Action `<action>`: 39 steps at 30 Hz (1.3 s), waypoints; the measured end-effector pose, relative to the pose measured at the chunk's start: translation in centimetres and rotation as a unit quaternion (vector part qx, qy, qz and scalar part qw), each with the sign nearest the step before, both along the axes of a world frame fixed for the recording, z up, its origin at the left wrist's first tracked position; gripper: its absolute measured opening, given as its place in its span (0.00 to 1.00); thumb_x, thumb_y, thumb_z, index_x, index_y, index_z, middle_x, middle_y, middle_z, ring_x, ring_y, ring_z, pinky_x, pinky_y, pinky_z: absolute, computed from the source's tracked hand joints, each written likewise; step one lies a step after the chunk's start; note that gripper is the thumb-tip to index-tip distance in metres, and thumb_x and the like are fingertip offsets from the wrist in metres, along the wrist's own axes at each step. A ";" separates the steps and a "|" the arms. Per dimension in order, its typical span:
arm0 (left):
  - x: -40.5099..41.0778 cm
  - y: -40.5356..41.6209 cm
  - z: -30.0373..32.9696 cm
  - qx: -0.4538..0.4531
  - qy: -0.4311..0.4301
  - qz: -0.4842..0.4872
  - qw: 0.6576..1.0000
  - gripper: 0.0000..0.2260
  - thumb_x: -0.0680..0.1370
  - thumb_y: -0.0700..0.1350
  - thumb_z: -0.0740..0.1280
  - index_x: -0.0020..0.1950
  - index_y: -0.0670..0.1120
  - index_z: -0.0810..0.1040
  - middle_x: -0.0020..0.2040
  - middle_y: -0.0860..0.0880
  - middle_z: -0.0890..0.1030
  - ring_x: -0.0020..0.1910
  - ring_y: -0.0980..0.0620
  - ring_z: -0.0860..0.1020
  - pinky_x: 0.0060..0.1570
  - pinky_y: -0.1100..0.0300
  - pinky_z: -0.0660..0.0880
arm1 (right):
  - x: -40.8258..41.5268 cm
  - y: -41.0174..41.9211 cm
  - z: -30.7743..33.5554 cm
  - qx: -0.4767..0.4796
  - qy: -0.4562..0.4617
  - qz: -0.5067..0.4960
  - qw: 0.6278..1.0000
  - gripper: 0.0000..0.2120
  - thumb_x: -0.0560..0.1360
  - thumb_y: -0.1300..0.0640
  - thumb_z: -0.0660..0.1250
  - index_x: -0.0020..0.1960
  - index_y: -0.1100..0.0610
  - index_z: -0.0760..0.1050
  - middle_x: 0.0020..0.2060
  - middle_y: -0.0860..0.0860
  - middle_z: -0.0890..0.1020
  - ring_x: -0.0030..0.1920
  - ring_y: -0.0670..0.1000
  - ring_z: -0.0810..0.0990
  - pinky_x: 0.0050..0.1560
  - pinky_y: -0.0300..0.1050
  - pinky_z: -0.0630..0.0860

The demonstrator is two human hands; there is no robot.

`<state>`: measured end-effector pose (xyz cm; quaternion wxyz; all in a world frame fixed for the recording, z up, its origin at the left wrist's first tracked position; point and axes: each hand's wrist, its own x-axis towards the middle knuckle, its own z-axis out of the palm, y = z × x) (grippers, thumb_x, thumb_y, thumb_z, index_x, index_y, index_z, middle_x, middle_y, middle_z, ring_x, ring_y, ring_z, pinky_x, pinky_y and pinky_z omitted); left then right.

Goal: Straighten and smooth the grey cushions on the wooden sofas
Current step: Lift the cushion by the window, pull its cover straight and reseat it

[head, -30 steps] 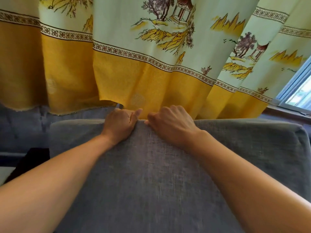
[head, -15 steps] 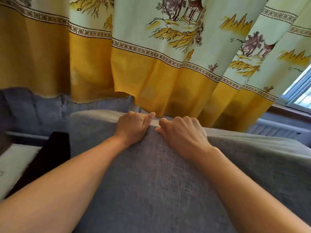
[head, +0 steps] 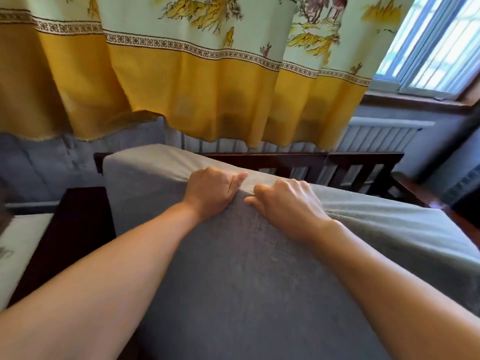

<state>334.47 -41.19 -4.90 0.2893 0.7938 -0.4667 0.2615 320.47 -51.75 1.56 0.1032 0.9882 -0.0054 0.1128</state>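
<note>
Left hand (head: 209,192) and right hand (head: 285,205) side by side, both gripping top edge of large grey fabric cushion (head: 233,268), tilted forward from dark wooden sofa back (head: 337,165) at 1 o'clock; yellow-bordered curtain (head: 194,87) at 12 o'clock.

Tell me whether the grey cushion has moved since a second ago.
Yes. The grey cushion, gripped at its top edge by the left hand and right hand, has come away from the curtain, uncovering the dark wooden sofa back.

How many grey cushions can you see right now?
2: the large grey fabric cushion both hands grip at its top edge, and another grey cushion behind-left under the yellow curtain. Others may be hidden.
</note>
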 end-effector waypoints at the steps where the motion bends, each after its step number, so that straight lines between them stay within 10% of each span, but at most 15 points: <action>1: -0.7 -0.2 0.1 0.012 0.010 -0.001 1.000 0.24 0.79 0.53 0.55 0.30 0.42 0.77 0.30 0.39 0.79 0.30 0.38 0.78 0.30 0.57 0.62 | -0.6 -0.4 -0.4 0.002 -0.008 -0.001 1.000 0.21 0.81 0.41 0.50 0.55 0.54 0.74 0.50 0.56 0.80 0.53 0.60 0.78 0.42 0.48 0.64; 19: -18.4 -7.0 -3.4 0.196 -0.037 -0.087 0.976 0.25 0.82 0.60 0.49 0.50 0.47 0.82 0.48 0.45 0.83 0.49 0.42 0.81 0.38 0.56 0.63 | -19.5 -4.6 -8.9 0.095 -0.031 -0.198 0.975 0.19 0.79 0.40 0.53 0.51 0.54 0.73 0.46 0.59 0.82 0.49 0.62 0.80 0.39 0.48 0.63; 25: -17.9 -4.6 -4.2 0.082 -0.076 -0.127 0.986 0.26 0.77 0.58 0.53 0.27 0.45 0.77 0.24 0.45 0.78 0.22 0.42 0.77 0.25 0.61 0.65 | -20.9 -1.7 -10.3 0.048 -0.111 -0.174 0.977 0.21 0.65 0.37 0.72 0.37 0.55 0.72 0.28 0.52 0.79 0.26 0.57 0.78 0.25 0.42 0.62; 33: -19.8 0.7 -4.8 0.065 -0.124 -0.077 0.987 0.25 0.78 0.54 0.55 0.24 0.46 0.74 0.22 0.48 0.77 0.20 0.46 0.76 0.22 0.65 0.64 | -21.6 2.6 -10.5 0.028 -0.157 -0.098 0.982 0.20 0.62 0.43 0.78 0.27 0.54 0.73 0.20 0.49 0.75 0.17 0.54 0.73 0.20 0.37 0.63; 39: -20.7 6.4 -4.8 0.031 -0.124 -0.036 0.991 0.32 0.82 0.57 0.46 0.24 0.46 0.72 0.21 0.49 0.75 0.19 0.46 0.74 0.23 0.65 0.59 | -21.2 5.4 -10.4 0.029 -0.164 -0.008 0.986 0.22 0.72 0.41 0.54 0.28 0.53 0.73 0.21 0.47 0.76 0.18 0.54 0.74 0.21 0.38 0.64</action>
